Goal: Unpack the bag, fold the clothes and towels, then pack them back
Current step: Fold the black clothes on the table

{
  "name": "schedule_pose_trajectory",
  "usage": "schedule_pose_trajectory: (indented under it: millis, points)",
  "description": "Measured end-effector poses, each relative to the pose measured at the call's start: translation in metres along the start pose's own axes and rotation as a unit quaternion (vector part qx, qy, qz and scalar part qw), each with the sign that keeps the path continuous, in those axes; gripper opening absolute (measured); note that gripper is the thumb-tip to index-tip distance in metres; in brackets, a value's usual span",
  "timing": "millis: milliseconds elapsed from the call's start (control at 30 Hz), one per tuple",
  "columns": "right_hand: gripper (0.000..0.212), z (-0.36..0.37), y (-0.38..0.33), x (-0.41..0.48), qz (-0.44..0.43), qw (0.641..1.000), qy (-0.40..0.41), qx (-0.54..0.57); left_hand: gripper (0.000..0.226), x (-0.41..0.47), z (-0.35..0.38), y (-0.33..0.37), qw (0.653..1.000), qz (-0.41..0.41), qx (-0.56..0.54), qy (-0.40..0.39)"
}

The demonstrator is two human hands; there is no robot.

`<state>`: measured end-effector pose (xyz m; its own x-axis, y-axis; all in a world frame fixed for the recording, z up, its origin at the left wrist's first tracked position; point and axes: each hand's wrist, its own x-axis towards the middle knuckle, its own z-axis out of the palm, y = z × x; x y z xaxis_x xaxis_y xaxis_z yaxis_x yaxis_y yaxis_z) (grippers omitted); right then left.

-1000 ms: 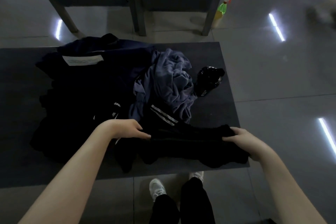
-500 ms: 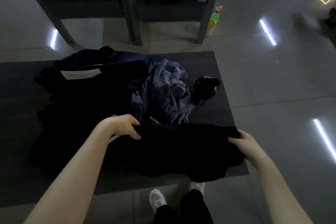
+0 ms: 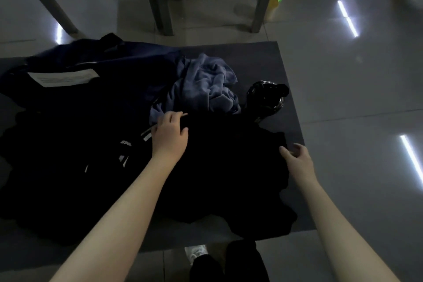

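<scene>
Bag [image 3: 103, 62] cut off L edge; black garment [image 3: 229, 167] folds lost in dark.

A dark table [image 3: 263, 57] carries 1 navy bag [image 3: 103, 62] with a white label at the far left, a crumpled blue-grey towel [image 3: 206, 84] beside it, a shiny black object [image 3: 266, 98] near the right edge, black striped clothes [image 3: 68, 155] at the left, and a black garment [image 3: 229, 167] spread at the near edge.
</scene>
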<state>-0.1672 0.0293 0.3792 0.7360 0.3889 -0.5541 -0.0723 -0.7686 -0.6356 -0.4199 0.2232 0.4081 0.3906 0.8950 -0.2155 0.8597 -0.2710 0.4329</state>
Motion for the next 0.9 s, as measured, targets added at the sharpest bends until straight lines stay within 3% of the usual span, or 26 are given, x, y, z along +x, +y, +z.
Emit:
schedule_pose_trajectory:
  millis: [100,200,233,367,400,467,533,700,800,900]
  points:
    - [0.072,-0.001,0.025,-0.015,0.029,0.996,-0.079,-0.041,0.026,-0.056,0.013,-0.009,0.997,0.040,0.020,0.066]
    - [0.061,-0.003,0.054,-0.040,0.030,0.985,-0.154,-0.070,0.002,-0.115,0.030,-0.022,0.993,0.080,0.039,0.083]
    - [0.059,-0.003,0.063,-0.048,0.021,0.982,-0.167,-0.081,0.007,-0.132,0.037,-0.025,0.993,0.083,0.041,0.077]
    - [0.066,-0.006,0.084,-0.062,0.019,0.962,-0.234,-0.142,0.018,-0.174,0.072,-0.038,0.996,0.053,0.053,-0.052]
    - [0.066,-0.007,0.086,-0.063,0.018,0.954,-0.246,-0.169,0.034,-0.178,0.079,-0.040,0.993,0.036,0.067,-0.093]
    - [0.052,-0.006,0.089,-0.064,-0.006,0.949,-0.224,-0.219,0.059,-0.179,0.090,-0.044,0.982,0.028,0.097,-0.157]
    - [0.033,-0.003,0.091,-0.066,-0.041,0.952,-0.172,-0.249,0.066,-0.176,0.095,-0.044,0.978,0.020,0.123,-0.170]
    - [0.009,0.007,0.092,-0.075,-0.098,0.972,-0.104,-0.188,0.030,-0.152,0.092,-0.037,0.990,0.009,0.117,-0.074]
    - [0.003,0.006,0.093,-0.077,-0.062,0.994,-0.059,-0.072,0.026,-0.130,0.079,-0.030,0.998,-0.035,0.040,-0.019]
    - [0.004,0.004,0.097,-0.073,-0.038,0.998,-0.012,-0.037,0.025,-0.111,0.059,-0.019,0.997,-0.052,-0.024,0.054]
